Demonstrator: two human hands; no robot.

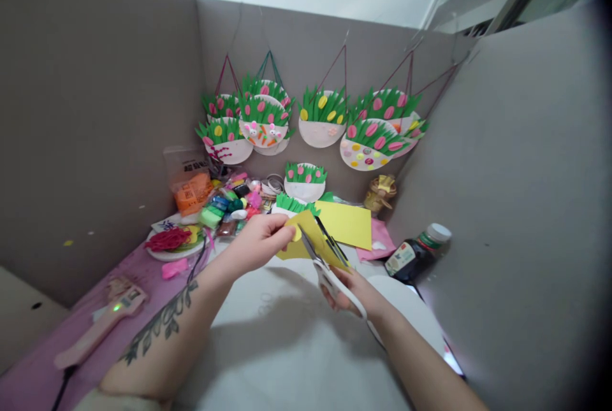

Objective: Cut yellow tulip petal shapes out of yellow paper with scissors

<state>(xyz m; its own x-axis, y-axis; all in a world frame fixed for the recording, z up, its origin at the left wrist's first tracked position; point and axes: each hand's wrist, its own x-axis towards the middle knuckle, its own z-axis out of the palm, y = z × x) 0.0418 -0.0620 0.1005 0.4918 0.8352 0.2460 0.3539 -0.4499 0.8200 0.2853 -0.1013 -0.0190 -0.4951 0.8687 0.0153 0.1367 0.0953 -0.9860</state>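
Observation:
My left hand pinches a piece of yellow paper by its left edge, above the white work surface. A small rounded yellow bit shows at my fingertips. In my right hand is a pair of scissors with white handles, my fingers in the loops. The blades point up and left and lie against the paper; how far they are apart is hard to see. Behind the paper, a yellow sheet lies flat beside a paper plate with green paper grass.
Decorated half-plates hang by strings on the grey back partition. Bagged coloured clay and a plate with red yarn sit left. A pink glue gun with a lit green light lies front left. A dark bottle stands tilted right.

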